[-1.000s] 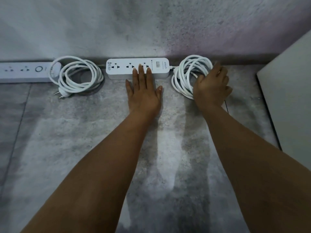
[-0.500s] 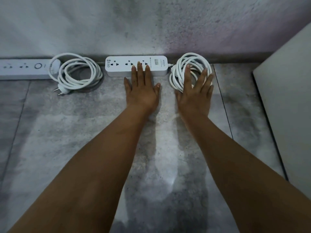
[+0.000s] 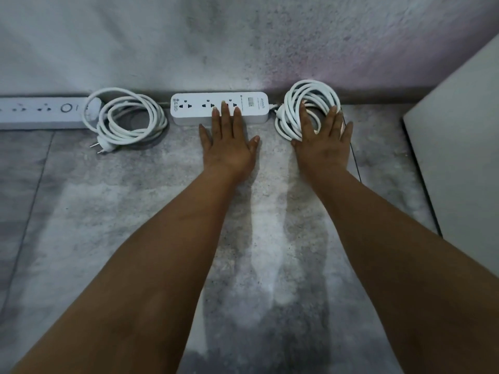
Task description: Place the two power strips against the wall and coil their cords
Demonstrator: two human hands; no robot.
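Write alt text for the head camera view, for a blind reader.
Two bare hands reach across a grey floor: the left hand rests its fingers on a white power strip against the wall, and the right hand presses its coiled cord. Further left, a second power strip and its looped cord lie along the same wall.

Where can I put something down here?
Bare floor lies left of the left hand, in front of the left coil, and between the arms. By the wall it's crowded: left power strip, middle power strip, right coil, right hand.
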